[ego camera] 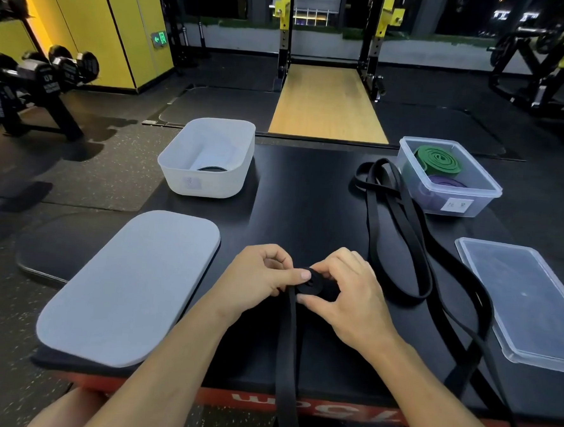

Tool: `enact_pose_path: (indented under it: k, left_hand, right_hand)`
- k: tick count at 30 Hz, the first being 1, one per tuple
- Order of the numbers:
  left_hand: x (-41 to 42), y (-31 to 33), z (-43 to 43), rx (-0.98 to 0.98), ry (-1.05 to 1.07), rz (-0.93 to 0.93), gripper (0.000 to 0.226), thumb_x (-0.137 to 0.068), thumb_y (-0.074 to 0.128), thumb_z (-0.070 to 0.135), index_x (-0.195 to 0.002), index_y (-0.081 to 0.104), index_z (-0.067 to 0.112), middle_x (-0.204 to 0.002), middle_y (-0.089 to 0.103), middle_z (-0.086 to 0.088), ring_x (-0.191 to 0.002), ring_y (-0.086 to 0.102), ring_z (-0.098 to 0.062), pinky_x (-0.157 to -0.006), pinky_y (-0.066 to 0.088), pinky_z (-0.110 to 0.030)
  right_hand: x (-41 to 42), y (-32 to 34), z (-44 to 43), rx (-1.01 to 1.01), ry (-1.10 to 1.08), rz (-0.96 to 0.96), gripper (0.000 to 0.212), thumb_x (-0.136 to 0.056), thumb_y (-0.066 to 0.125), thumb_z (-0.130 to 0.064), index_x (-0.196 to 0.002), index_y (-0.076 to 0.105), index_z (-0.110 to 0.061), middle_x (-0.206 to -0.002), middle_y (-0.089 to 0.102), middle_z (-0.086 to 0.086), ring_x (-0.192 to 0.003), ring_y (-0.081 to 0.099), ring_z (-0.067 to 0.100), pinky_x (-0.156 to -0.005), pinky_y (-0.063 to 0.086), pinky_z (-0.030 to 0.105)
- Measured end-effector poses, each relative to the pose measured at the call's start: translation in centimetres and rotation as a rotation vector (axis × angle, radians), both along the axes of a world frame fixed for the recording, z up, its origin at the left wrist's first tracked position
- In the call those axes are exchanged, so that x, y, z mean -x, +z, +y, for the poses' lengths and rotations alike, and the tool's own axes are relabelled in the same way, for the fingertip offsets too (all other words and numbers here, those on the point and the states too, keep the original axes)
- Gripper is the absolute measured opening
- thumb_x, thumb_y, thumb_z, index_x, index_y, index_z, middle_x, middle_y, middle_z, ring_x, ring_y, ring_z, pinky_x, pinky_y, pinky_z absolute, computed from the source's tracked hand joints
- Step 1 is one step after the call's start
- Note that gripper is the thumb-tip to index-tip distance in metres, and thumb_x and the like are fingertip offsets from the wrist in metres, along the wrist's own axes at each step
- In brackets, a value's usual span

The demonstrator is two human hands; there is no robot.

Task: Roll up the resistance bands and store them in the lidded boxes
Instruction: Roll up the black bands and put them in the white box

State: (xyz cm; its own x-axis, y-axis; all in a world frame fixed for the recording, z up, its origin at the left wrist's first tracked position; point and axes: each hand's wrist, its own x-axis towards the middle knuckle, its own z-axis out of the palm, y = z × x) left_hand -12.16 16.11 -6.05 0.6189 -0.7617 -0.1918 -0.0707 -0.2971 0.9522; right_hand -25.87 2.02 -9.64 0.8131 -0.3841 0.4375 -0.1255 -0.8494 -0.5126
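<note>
Black band roll (309,282) is still small and sits on the table (291,197). The left grip (263,275) pinches one side of the roll with thumb and fingers. The right grip (345,293) pinches the other side. From the roll, the band's tail (286,362) runs toward the person and hangs over the table's near edge. Right of the roll lie long loose black loops (400,220). I cannot tell if they are the same band or another one.

Far behind the roll on the right, the clear box (483,192) already holds a green roll (437,160) and a purple roll (447,183). Far behind on the left, the white box (206,182) has something dark at the bottom, maybe a band. Both boxes are open. The grey lid (131,286) lies left of the roll and the clear lid (526,304) far to its right. So I think some bands are packed, while most of this rolling and both lids are left.

Bare table behind the roll gives room to move. The near edge is close under the wrists, and the grey lid seems to stick out past the table's left side.
</note>
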Motion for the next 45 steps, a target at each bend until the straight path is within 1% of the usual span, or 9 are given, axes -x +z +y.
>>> enact_pose_path:
  k: [9,16,18,20,22,27,33,37,45]
  left_hand:
    - [0.4,-0.7,-0.8,0.081,0.018,0.025,0.035,-0.080,0.090,0.022,-0.080,0.056,0.013,-0.064,0.063,-0.001,-0.064,0.057,-0.015,-0.070,0.048,-0.032]
    - [0.2,-0.7,-0.7,0.134,0.143,0.091,0.034,-0.075,0.093,0.026,-0.076,0.060,0.017,-0.077,0.071,-0.013,-0.070,0.059,-0.018,-0.073,0.048,-0.034]
    - [-0.3,-0.1,-0.7,0.171,0.177,0.090,0.037,-0.069,0.095,0.033,-0.072,0.059,0.021,-0.080,0.072,-0.019,-0.072,0.061,-0.022,-0.074,0.048,-0.038]
    - [-0.9,0.6,-1.0,0.206,0.208,0.074,0.040,-0.060,0.094,0.042,-0.069,0.059,0.025,-0.076,0.068,-0.015,-0.075,0.060,-0.023,-0.076,0.046,-0.040]
    - [-1.5,1.5,-1.3,0.246,0.237,0.056,0.040,-0.057,0.093,0.044,-0.068,0.060,0.025,-0.073,0.063,-0.008,-0.077,0.060,-0.022,-0.078,0.047,-0.039]
    - [-3.3,3.5,-1.6,0.342,0.319,0.096,0.032,-0.076,0.092,0.018,-0.076,0.060,0.017,-0.084,0.062,-0.009,-0.079,0.064,-0.017,-0.076,0.054,-0.030]
    - [-5.5,3.6,0.1,0.383,0.403,0.191,0.029,-0.082,0.087,0.016,-0.077,0.059,0.014,-0.084,0.065,-0.010,-0.079,0.064,-0.020,-0.074,0.059,-0.027]
    - [-5.3,2.9,0.8,0.367,0.386,0.234,0.031,-0.082,0.087,0.020,-0.077,0.057,0.018,-0.091,0.074,-0.008,-0.089,0.069,-0.021,-0.091,0.058,-0.036]
    - [-3.3,1.6,-0.2,0.304,0.410,0.192,0.033,-0.080,0.089,0.025,-0.077,0.058,0.018,-0.085,0.068,-0.003,-0.078,0.067,-0.015,-0.087,0.061,-0.032]
  right_hand:
    - [0.1,0.1,0.0,-0.090,-0.014,0.003,0.041,-0.076,0.079,-0.050,-0.109,0.066,-0.029,-0.098,0.052,-0.019,-0.094,0.053,0.005,-0.076,0.053,0.031]
    - [0.2,2.0,1.1,-0.494,-0.052,0.109,0.045,-0.084,0.073,-0.023,-0.122,0.053,-0.036,-0.098,0.060,-0.013,-0.076,0.061,0.008,-0.072,0.051,0.029]
    - [0.4,3.2,2.0,-0.577,-0.091,0.220,0.020,-0.088,0.067,-0.043,-0.103,0.059,-0.031,-0.088,0.069,-0.007,-0.069,0.063,0.007,-0.070,0.052,0.033]
    - [0.9,4.5,3.2,-0.542,-0.028,0.410,0.048,-0.084,0.060,-0.070,-0.081,0.064,-0.023,-0.075,0.070,-0.005,-0.061,0.062,0.008,-0.065,0.051,0.034]
    - [1.4,5.4,4.5,-0.507,0.069,0.540,0.050,-0.085,0.063,-0.069,-0.074,0.060,-0.020,-0.067,0.063,-0.008,-0.059,0.056,0.005,-0.062,0.048,0.030]
    - [1.9,7.0,5.9,-0.939,0.295,0.623,0.023,-0.106,0.055,-0.030,-0.123,0.049,-0.015,-0.099,0.079,0.004,-0.098,0.075,0.021,-0.096,0.058,0.041]
    - [0.7,7.6,3.4,-0.919,0.141,0.382,0.009,-0.107,0.054,-0.020,-0.106,0.059,-0.012,-0.077,0.074,0.013,-0.071,0.071,0.027,-0.072,0.059,0.040]
    - [-1.5,8.0,1.4,-0.758,-0.112,0.190,0.008,-0.103,0.056,-0.020,-0.097,0.060,-0.021,-0.071,0.074,0.006,-0.063,0.071,0.024,-0.076,0.059,0.045]
    - [-6.9,7.4,-1.2,-0.669,-0.225,-0.032,0.016,-0.100,0.056,-0.023,-0.092,0.066,-0.034,-0.068,0.070,-0.003,-0.068,0.069,0.019,-0.076,0.061,0.053]
